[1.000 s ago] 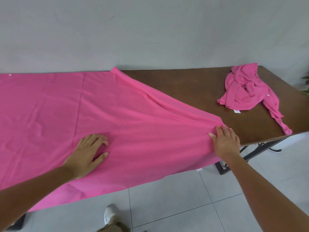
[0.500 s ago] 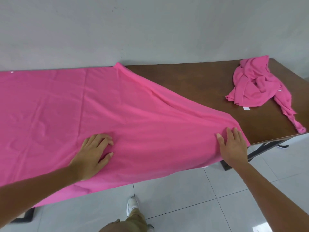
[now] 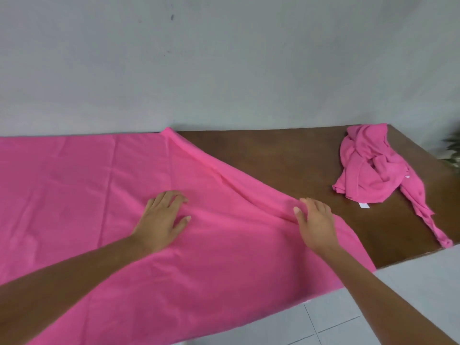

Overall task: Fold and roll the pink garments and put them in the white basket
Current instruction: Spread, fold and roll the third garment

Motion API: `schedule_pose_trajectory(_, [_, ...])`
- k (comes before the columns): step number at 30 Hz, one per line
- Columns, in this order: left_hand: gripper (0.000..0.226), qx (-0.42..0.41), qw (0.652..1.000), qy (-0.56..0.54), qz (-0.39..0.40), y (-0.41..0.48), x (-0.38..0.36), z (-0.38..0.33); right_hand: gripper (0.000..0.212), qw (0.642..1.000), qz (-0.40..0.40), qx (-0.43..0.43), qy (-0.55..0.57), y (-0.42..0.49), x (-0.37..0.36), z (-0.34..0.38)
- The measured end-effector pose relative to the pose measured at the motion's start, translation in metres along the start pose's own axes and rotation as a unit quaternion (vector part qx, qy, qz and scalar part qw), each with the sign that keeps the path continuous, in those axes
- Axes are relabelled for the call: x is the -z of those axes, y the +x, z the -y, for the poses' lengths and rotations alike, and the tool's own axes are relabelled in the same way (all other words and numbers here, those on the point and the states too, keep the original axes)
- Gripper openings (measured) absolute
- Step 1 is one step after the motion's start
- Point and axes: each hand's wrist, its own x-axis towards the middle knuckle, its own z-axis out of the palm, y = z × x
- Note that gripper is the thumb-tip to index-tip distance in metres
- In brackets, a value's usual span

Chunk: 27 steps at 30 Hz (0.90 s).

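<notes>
Two pink garments: spread garment (image 3: 74, 195), crumpled garment (image 3: 368, 170). Two hands: left hand (image 3: 160, 220), right hand (image 3: 316, 222). One table (image 3: 286, 158). One plant (image 3: 453, 151), blurred.

- Table (image 3: 286, 158): a dark brown wooden top. Its bare part lies beyond and to the right of the fingers (image 3: 314, 203) of the right hand (image 3: 316, 226), reaching back to the wall.
- Wall (image 3: 224, 70): plain pale grey, rising behind the table, well beyond the fingertips of the left hand (image 3: 161, 220) and the right hand. A few small dark marks (image 3: 171, 17) sit high up.
- Floor (image 3: 410, 282): pale grey tiles with thin dark joint lines, nearer the viewer than the fingers, at the lower right.
- Plant (image 3: 453, 150): blurred green leaves at the picture's right edge, well to the right of the right fingers.
</notes>
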Motion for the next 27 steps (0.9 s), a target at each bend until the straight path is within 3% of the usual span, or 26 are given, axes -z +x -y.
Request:
schedule_pose_trajectory(8, [0.079,0.047,0.995,0.015,0.091,0.08,-0.021,0.028,0.038,0.991,0.112,0.012,0.075,0.092,-0.023,0.093])
schedule_pose_trajectory(13, [0.07,0.053,0.997,-0.008,0.06,0.077,-0.039,0.037,0.027,0.987,0.15,0.019,0.054,0.109,-0.041,0.127])
schedule_pose_trajectory(18, [0.066,0.044,0.998,-0.019,0.042,0.077,-0.039,0.036,0.011,0.988,0.1,0.116,0.022,0.088,-0.043,0.14])
schedule_pose_trajectory(22, [0.066,0.041,0.998,-0.007,0.047,0.077,-0.039,0.035,0.01,0.972,0.138,0.191,0.025,0.07,-0.043,0.144])
schedule_pose_trajectory(24, [0.065,0.041,0.998,0.006,0.053,0.078,-0.04,0.036,0.014,0.967,0.163,0.191,0.042,0.068,-0.042,0.142])
schedule_pose_trajectory(27, [0.065,0.042,0.997,0.016,0.06,0.078,-0.041,0.037,0.016,0.972,0.168,0.123,0.108,0.08,-0.04,0.138])
